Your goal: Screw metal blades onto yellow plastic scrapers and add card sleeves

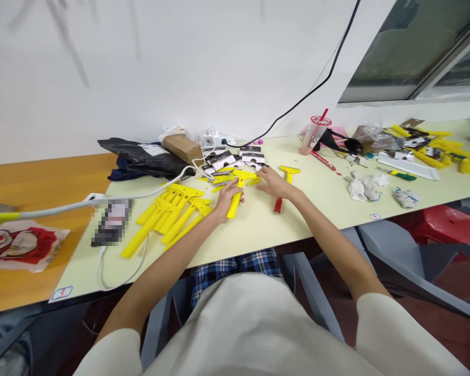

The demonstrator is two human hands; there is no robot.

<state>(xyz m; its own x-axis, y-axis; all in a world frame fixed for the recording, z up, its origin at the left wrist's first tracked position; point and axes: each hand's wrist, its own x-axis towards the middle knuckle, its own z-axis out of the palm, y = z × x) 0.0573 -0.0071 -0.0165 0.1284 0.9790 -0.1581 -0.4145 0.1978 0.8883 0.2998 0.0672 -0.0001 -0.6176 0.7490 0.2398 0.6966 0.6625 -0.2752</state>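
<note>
Closest to us, it's the shirt, with the plaid shorts just past it, and beyond them both hands are over the table. The left hand has its fingers closed round the handle of a yellow scraper, head pointing away from the body. The right hand hangs just beside that head, fingers bent and partly spread; whether it pinches anything, we can't tell.

Now, where's the danger? Look under the right wrist: a red-handled scraper lies right there, and a careless drop of that arm could nudge it askew. Left of the left hand, a cluster of yellow scrapers fans out close to the forearm; an elbow swinging outward might sweep a few towards the edge. Beyond the left hand, loose yellow pieces crowd up against the packets, so a hasty grab could scatter both. The white cable runs in from the left, and a sleeve or scraper catching it could drag things along. Farther out, beyond the right hand, stands the cup: one overlong reach could tip it.
</note>
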